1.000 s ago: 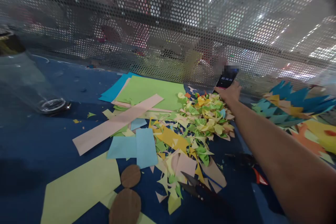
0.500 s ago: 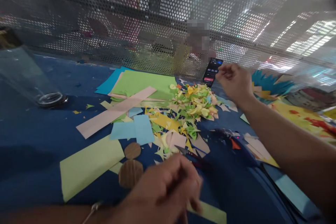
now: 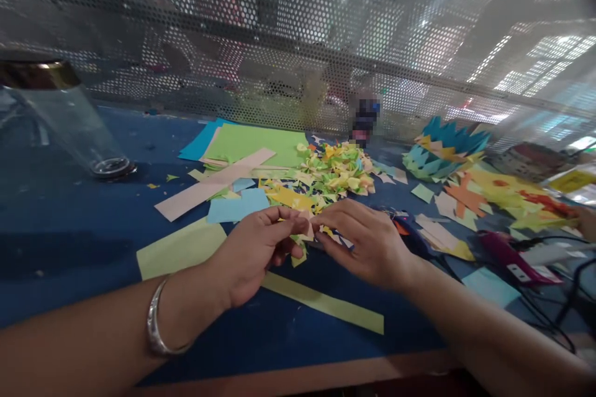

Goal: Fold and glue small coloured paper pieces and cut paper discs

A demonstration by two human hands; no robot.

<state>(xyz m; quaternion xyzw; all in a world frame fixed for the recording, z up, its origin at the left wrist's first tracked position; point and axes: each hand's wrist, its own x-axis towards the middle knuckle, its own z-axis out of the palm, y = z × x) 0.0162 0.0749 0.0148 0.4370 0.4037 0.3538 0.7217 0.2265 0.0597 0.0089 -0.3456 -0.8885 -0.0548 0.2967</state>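
Observation:
Close together over the middle of the blue table, my left hand and my right hand meet at the fingertips. A small pale pink paper piece is pinched by my left thumb and fingers. The fingertips of my right hand are closed on its other side. A silver bangle is on my left wrist. Just beyond the fingers lies a heap of curled green and yellow paper pieces. Under my hands a pale green paper strip lies flat. Partly hidden behind my right hand is a blue glue gun.
Stacked green sheets lie at the back under a pink strip. A clear jar stands left. At right are a pointed paper crown, a magenta power strip and cables. A perforated metal screen closes the back.
My right hand has come back from the phone at the screen to meet my left hand. The left hand has moved up and forward; the pink piece now shows between them.

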